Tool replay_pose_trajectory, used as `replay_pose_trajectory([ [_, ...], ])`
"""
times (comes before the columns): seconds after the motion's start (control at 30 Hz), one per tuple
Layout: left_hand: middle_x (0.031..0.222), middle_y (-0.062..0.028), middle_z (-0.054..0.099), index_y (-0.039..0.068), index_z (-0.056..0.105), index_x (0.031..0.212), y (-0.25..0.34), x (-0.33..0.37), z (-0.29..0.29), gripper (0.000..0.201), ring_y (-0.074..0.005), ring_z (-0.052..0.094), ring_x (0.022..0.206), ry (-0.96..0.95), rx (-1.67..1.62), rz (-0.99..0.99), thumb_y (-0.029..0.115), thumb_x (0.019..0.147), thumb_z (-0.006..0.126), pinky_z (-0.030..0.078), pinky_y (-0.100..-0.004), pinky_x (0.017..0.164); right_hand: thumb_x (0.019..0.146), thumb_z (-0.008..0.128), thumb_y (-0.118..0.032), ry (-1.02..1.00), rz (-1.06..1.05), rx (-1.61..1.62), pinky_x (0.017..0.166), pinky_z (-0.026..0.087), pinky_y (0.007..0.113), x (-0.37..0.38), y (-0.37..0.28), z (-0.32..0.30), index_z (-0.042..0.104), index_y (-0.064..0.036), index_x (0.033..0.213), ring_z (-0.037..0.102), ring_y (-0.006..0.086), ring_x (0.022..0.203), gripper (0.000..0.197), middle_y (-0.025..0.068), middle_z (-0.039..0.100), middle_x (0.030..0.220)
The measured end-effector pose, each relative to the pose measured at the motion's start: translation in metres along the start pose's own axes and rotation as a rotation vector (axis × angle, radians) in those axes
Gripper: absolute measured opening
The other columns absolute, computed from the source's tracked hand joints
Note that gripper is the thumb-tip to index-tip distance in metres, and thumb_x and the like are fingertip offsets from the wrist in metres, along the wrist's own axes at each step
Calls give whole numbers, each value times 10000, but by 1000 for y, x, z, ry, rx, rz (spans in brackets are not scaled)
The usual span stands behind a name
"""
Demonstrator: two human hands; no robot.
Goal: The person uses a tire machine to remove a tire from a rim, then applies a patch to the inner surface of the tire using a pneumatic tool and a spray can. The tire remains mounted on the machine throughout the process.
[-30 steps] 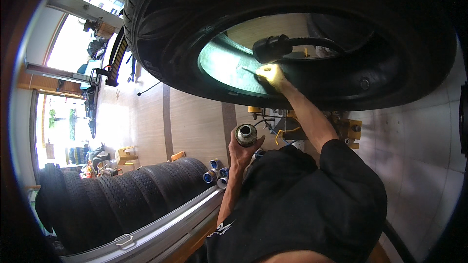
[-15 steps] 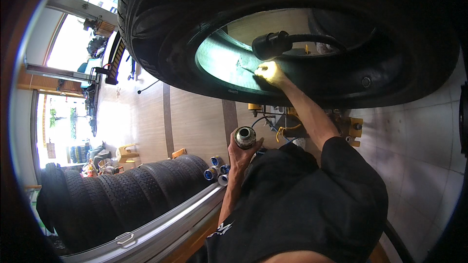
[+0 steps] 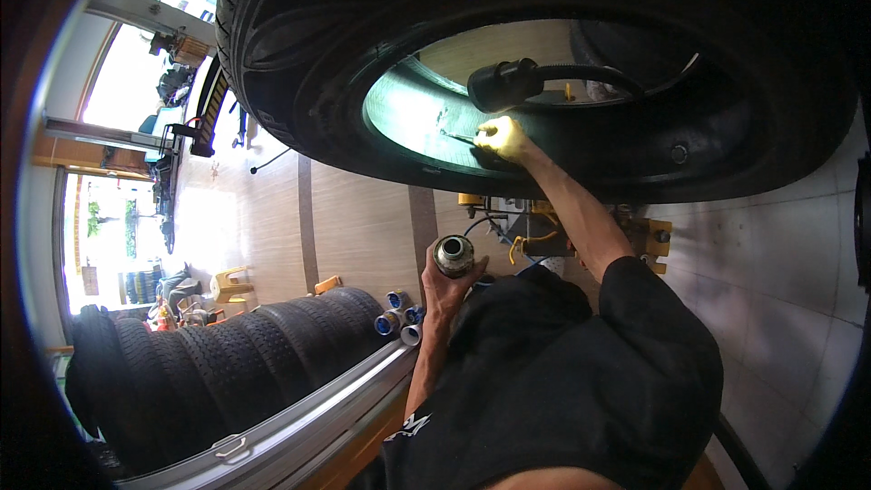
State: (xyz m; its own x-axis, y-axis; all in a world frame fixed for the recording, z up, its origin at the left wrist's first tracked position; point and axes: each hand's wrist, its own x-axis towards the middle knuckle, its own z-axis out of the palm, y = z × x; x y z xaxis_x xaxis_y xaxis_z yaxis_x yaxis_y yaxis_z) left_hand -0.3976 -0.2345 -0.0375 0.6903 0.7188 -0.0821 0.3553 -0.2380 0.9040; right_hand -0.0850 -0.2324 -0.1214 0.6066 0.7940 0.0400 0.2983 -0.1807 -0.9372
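A large black tyre (image 3: 299,82) fills the upper part of the head view, its inner wall lit by a bright lamp. Inside its opening, my right hand (image 3: 505,140) pinches a slim brush-like applicator (image 3: 461,138). The applicator's tip lies close to a dark mark (image 3: 443,116) on the lit inner liner; whether it touches is unclear. Lower down, in front of my body, my left hand (image 3: 443,292) is wrapped round a small metal can (image 3: 454,259) with an uncapped round mouth. The can is held upright below the tyre.
A black lamp head (image 3: 499,84) on a flexible arm reaches into the tyre just above my right hand. Yellow machine parts (image 3: 649,238) sit beneath the tyre. At lower left stand a row of tyres (image 3: 227,358), several blue-and-white cans (image 3: 396,319) and a metal rail (image 3: 299,413).
My right hand and the applicator have shifted slightly, and the applicator shows more clearly against the lit liner. My left hand still holds the can in nearly the same place.
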Motion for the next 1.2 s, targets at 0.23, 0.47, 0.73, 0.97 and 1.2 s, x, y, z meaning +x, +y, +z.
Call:
replay_pose_trajectory([
  [0.23,999,-102,655,-3,514,1171,13,1,-1,640,-162,624,921,-22,16,-30,197,683,877,529,-310,825,770,756,-218,132,-137,-100,690,503,319,2,32,-4,682,52,996,649,182,745,360,165,703,855],
  [0.47,965,-95,648,10,546,1087,14,2,1,577,-175,624,875,-34,42,7,235,675,882,530,-323,772,767,741,-214,149,-199,-165,690,511,339,5,14,5,677,30,998,660,235,740,342,177,687,844],
  [0.73,1004,-109,660,0,518,1183,7,0,-2,659,-171,629,927,-21,41,-26,205,675,884,529,-325,833,745,737,-202,143,-51,-99,725,512,336,-3,14,-8,681,27,998,669,214,798,346,165,697,880],
  [0.97,1001,-109,656,-7,513,1187,8,-1,-3,655,-168,626,925,-14,-12,-25,186,681,880,527,-314,831,744,733,-195,162,-72,85,659,506,327,4,3,-8,646,16,861,598,189,691,257,141,656,784],
  [1.2,1013,-107,649,-7,506,1196,-3,-2,-6,662,-172,622,936,5,5,-38,190,685,878,526,-317,837,741,717,-58,466,-545,-549,750,500,372,16,20,16,595,38,1003,608,282,778,305,148,623,871],
])
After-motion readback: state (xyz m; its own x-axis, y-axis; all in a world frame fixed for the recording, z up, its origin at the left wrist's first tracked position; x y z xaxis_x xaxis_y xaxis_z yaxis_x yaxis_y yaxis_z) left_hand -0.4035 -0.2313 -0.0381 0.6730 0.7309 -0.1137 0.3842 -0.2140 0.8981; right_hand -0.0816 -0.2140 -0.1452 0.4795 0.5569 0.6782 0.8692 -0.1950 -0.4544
